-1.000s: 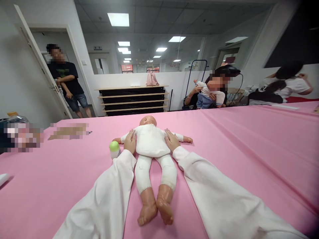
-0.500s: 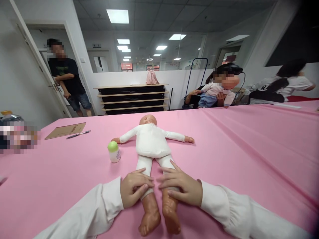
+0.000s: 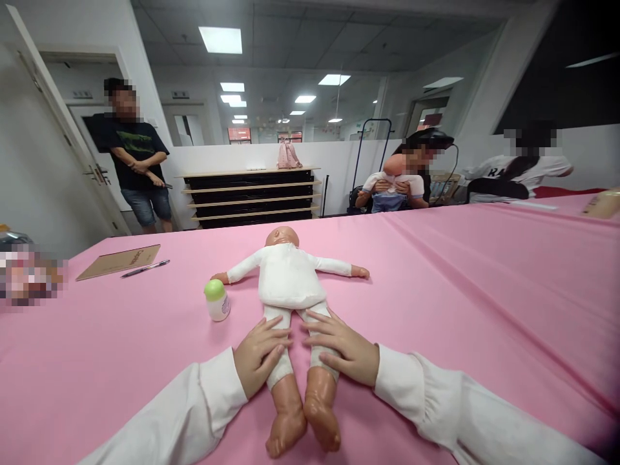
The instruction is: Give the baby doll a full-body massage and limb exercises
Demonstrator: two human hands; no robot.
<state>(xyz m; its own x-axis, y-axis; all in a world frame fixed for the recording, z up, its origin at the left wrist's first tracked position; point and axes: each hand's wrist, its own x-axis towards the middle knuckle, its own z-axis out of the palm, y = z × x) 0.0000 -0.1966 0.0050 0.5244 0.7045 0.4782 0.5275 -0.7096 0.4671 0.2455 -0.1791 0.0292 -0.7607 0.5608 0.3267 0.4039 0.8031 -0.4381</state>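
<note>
"RA" — caps, rest hidden — on back of a seated person's white T-shirt point(image 3: 494, 169), well beyond R hand point(image 3: 346, 345), off to its right. Brown notebook point(image 3: 113, 263), beyond & left of L hand point(image 3: 261, 355): one printed word, prob. starts w/ "C", rest unclear. Bottle point(image 3: 219, 307) nr L hand, just beyond — purple label print too small to read.

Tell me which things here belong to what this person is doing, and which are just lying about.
In use:
Doll, lying on the pink cloth
Left hand, on one of its legs
Right hand, on the other leg

Apparently just lying about:
Green-capped bottle, untouched beside the doll
Brown notebook
Pen
Pink backpack, in the background
</note>
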